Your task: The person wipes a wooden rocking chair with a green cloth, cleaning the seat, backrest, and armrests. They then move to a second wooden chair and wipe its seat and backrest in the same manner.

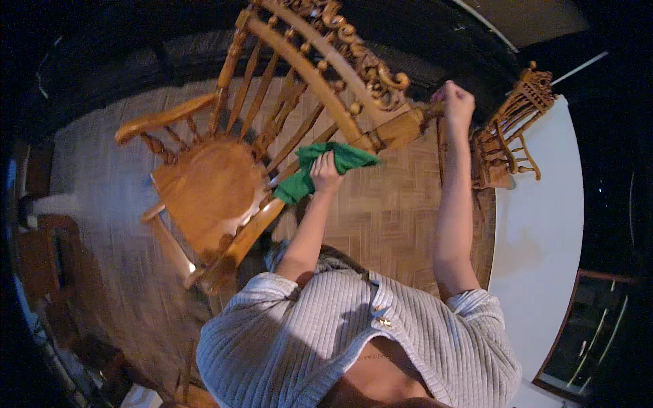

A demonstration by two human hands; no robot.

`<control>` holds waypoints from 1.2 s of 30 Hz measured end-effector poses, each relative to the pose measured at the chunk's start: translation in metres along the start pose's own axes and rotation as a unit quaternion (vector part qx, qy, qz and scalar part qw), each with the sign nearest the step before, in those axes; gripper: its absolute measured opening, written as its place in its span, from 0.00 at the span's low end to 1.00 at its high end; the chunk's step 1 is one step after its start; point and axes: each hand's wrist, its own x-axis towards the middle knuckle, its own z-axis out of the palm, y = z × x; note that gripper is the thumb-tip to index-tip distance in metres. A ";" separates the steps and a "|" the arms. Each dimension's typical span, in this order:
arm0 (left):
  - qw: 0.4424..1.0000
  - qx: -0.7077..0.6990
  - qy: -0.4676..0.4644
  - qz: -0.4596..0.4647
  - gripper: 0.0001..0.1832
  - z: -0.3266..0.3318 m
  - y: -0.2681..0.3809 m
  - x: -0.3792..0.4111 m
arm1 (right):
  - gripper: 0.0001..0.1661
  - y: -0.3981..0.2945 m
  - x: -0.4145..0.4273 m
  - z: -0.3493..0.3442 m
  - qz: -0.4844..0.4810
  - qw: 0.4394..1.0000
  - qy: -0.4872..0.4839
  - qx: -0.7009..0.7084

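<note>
A wooden spindle-back armchair [209,188] stands tilted across the view in front of me, with a carved scrollwork crest [352,38] on its back. My left hand [325,173] presses a crumpled green cloth [298,186] against the side post of the chair back. Part of that post is hidden under the cloth. Farther right, my right hand [458,104] is closed around the turned tip at the top of the same post [400,132]. The fingers partly cover this tip.
Another carved wooden armchair [512,132] stands at the right, against a white surface [535,224]. Herringbone parquet floor [382,209] lies beneath. A dark framed panel [586,326] is at the lower right. Brown furniture [38,260] lines the dim left side, with a white box-like object [140,398] at the bottom.
</note>
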 end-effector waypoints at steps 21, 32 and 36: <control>0.954 -0.055 -0.244 -0.166 0.35 -0.022 -0.093 -0.049 | 0.19 -0.002 -0.006 0.011 -0.055 0.985 0.095 0.134; 0.874 -0.398 -0.271 -0.068 0.21 -0.018 -0.022 0.049 | 0.19 -0.034 -0.025 0.012 -0.099 0.969 0.127 0.189; 0.906 -0.328 -0.251 -0.088 0.26 -0.025 0.013 0.055 | 0.19 -0.039 -0.028 0.011 -0.137 0.959 0.122 0.218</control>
